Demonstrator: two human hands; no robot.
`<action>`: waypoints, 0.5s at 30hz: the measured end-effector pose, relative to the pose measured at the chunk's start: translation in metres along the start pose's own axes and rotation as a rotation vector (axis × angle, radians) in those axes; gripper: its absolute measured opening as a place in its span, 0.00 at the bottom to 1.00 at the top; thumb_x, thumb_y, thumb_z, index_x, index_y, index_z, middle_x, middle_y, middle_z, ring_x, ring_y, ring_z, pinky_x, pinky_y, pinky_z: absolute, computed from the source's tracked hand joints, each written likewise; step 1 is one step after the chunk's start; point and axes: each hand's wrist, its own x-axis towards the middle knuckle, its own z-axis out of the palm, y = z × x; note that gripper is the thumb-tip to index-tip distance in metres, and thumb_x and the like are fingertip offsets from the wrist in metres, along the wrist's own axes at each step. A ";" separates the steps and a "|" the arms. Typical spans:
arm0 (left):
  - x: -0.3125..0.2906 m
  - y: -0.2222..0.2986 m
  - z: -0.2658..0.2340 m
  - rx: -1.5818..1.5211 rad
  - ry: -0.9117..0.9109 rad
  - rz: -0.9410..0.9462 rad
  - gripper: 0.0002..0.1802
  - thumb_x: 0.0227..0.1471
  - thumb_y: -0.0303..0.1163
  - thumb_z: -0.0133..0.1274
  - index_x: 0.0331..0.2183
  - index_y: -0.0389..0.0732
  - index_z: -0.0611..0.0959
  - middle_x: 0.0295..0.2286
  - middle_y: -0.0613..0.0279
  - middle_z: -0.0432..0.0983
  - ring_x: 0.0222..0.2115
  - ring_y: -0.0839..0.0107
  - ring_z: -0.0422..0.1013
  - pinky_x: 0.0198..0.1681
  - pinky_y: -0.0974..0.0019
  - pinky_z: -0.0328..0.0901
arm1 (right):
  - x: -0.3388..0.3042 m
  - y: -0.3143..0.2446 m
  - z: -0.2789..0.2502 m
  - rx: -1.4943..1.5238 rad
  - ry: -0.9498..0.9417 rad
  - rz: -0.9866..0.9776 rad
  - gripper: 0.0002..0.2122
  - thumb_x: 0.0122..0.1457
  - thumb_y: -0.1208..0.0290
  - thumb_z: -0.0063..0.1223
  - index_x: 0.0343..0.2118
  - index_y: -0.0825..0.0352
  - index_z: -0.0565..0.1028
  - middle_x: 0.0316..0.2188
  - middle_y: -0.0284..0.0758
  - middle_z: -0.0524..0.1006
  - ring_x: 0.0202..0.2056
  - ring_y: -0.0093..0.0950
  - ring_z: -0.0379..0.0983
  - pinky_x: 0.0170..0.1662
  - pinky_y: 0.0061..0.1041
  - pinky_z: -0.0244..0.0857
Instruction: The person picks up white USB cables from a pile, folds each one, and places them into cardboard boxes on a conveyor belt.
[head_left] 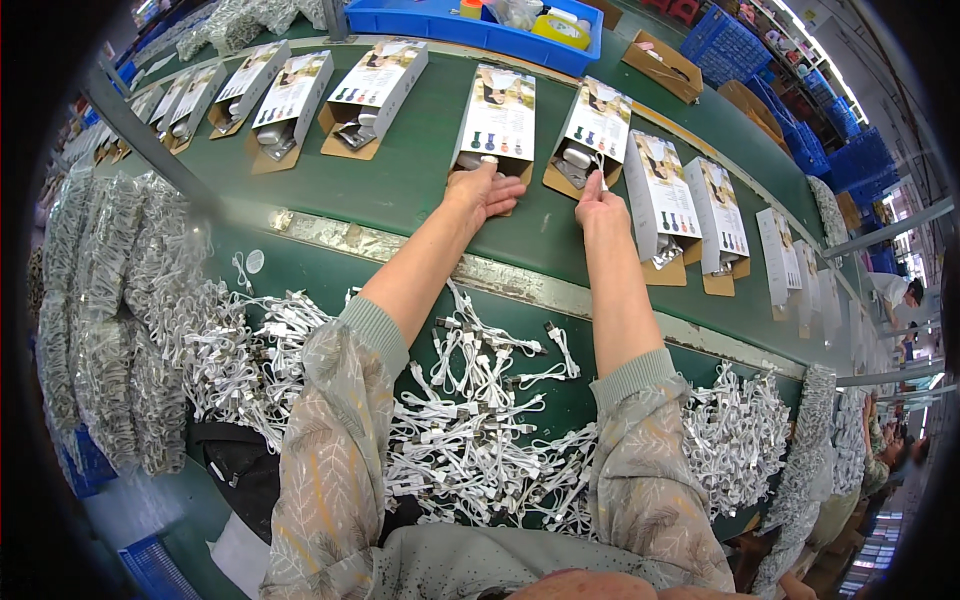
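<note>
My left hand (pixel 484 190) is at the near end of a white printed box (pixel 503 112). Its fingers are stretched out and its thumb reaches up to the box's opening. To its right, another white box (pixel 597 108) lies with its brown flap folded out toward me. My right hand (pixel 603 207) is closed in a pinch at that opening, on a short white charging cable (pixel 600 165). A rounded white item (pixel 577 157) and a silver packet (pixel 568 174) show inside this box. The contents of the left box are mostly hidden by my hand.
Similar open boxes (pixel 375 85) line the green conveyor belt (pixel 400 180) on both sides. Heaps of white cables (pixel 465 450) cover the worktop before me, behind a metal rail (pixel 520 285). Bundled cables in clear wrap (pixel 110 320) hang left. A blue tray (pixel 400 22) stands beyond.
</note>
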 end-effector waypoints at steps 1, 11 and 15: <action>-0.006 0.000 0.000 0.001 -0.001 -0.008 0.19 0.57 0.36 0.41 0.42 0.27 0.68 0.35 0.47 0.75 0.32 0.62 0.76 0.29 0.66 0.73 | 0.000 -0.003 -0.002 0.001 0.006 -0.005 0.14 0.63 0.77 0.27 0.43 0.85 0.60 0.34 0.49 0.71 0.34 0.37 0.75 0.34 0.28 0.78; -0.052 -0.014 0.010 0.551 -0.170 0.027 0.09 0.47 0.27 0.53 0.32 0.33 0.78 0.28 0.57 0.77 0.24 0.73 0.75 0.27 0.73 0.71 | 0.031 -0.044 0.014 0.015 0.111 -0.053 0.19 0.64 0.69 0.27 0.38 0.81 0.70 0.25 0.47 0.76 0.25 0.35 0.76 0.27 0.26 0.76; -0.081 -0.022 0.012 0.979 -0.309 0.318 0.09 0.45 0.25 0.51 0.31 0.32 0.80 0.25 0.54 0.78 0.22 0.70 0.75 0.28 0.68 0.69 | 0.059 -0.082 0.013 -0.457 -0.110 -0.115 0.18 0.63 0.58 0.35 0.22 0.65 0.69 0.13 0.30 0.69 0.13 0.19 0.64 0.15 0.16 0.62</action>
